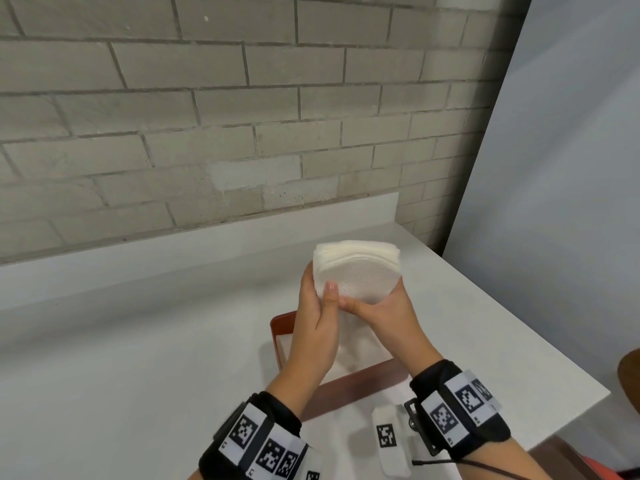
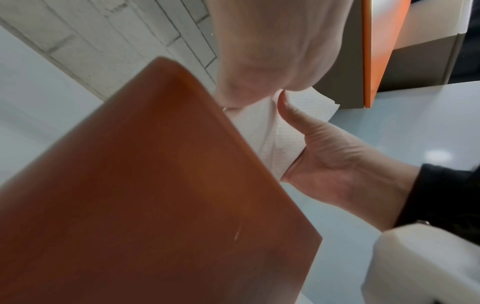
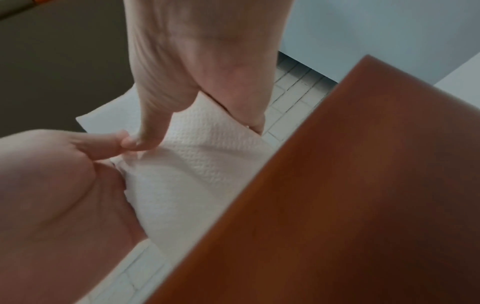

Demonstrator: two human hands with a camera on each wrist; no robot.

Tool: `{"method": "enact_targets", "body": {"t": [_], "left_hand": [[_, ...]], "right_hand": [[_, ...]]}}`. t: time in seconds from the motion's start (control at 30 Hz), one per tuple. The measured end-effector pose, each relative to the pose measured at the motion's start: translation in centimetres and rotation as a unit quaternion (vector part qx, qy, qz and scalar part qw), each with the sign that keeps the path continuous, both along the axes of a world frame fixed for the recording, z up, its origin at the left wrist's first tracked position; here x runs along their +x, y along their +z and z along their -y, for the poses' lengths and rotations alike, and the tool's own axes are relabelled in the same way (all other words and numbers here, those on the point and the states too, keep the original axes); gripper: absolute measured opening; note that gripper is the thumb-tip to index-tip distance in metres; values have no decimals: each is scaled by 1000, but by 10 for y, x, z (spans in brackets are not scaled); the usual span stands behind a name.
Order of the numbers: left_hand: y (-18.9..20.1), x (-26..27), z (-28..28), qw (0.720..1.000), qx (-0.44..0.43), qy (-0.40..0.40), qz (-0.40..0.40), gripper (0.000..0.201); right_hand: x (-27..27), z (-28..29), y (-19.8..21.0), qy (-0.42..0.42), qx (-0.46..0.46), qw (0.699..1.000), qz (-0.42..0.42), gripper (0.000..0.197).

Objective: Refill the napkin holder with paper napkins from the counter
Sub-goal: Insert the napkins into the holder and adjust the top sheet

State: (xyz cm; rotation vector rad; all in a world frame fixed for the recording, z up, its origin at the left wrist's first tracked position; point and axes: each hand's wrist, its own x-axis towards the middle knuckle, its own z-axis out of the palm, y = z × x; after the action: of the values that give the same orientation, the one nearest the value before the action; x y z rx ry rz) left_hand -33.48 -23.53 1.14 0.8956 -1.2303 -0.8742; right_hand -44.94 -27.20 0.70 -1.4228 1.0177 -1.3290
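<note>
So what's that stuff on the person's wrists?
Each wrist wears a black band: left band, right band. White tags with black square patterns, like little codes, are stuck on them. A thin black cable runs from the right band. A white block with one more code pattern lies between the wrists. The left hand and right hand are bare, no gloves.

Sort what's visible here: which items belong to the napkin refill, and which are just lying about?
Part of the job:
- napkin stack, gripped by left hand and right hand
- brown napkin holder below the hands
- white counter

Lying about:
- orange-edged box
- brick wall
</note>
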Motion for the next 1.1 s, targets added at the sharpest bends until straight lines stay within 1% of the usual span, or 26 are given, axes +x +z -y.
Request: {"method": "enact_targets", "body": {"t": [0.1, 0.2, 0.3, 0.37, 0.43, 0.5, 0.6, 0.67, 0.73, 0.8, 0.9, 0.97, 1.03, 1.07, 1.1], "left_hand": [[4, 1, 4, 1000, -11, 8, -5, 32], [4, 1, 4, 1000, -1, 4, 10, 33], [5, 2, 3, 1000, -10, 20, -8, 37], [4, 0, 2, 1000, -7, 18, -6, 38], [7, -2, 0, 999, -13, 32, -2, 39], [15, -1, -2, 998, -31, 46, -11, 41], [14, 4, 5, 998, -23, 55, -11, 45], [5, 6, 8, 999, 20, 44, 15, 47], [-7, 6, 7, 997, 56, 27, 35, 44], [-13, 5, 4, 997, 65, 19, 37, 38], [-11, 8, 5, 997, 65, 30, 20, 34], [-8, 11, 8, 997, 66, 42, 15, 38], [-6, 12, 8, 997, 66, 35, 22, 40], [-6, 12, 8, 997, 68, 29, 29, 39], [-5, 12, 7, 997, 70, 23, 36, 37]], "right_hand": [[2, 2, 6, -5, -10, 1000, -5, 79], [4, -1, 9, -2, -17, 1000, -18, 73], [2, -3, 10, -14, -26, 1000, -10, 71], [3, -4, 11, -7, -22, 1000, -12, 68], [3, -6, 15, -11, -28, 999, -20, 65], [1, -5, 22, -15, -47, 999, -9, 64], [-2, -3, 22, -16, -61, 998, 17, 66], [1, -4, 11, -8, -43, 999, -7, 66], [4, -7, -2, -2, -23, 999, -35, 65], [5, -7, -8, -12, -19, 999, -43, 66], [3, -2, -3, -20, -36, 999, -35, 71], [1, -2, -1, -7, -43, 999, -28, 80], [0, -5, 3, -12, -55, 998, -12, 86], [-2, -6, 6, -35, -80, 996, -7, 86], [-3, -7, 10, -73, -128, 989, -20, 83]]}}
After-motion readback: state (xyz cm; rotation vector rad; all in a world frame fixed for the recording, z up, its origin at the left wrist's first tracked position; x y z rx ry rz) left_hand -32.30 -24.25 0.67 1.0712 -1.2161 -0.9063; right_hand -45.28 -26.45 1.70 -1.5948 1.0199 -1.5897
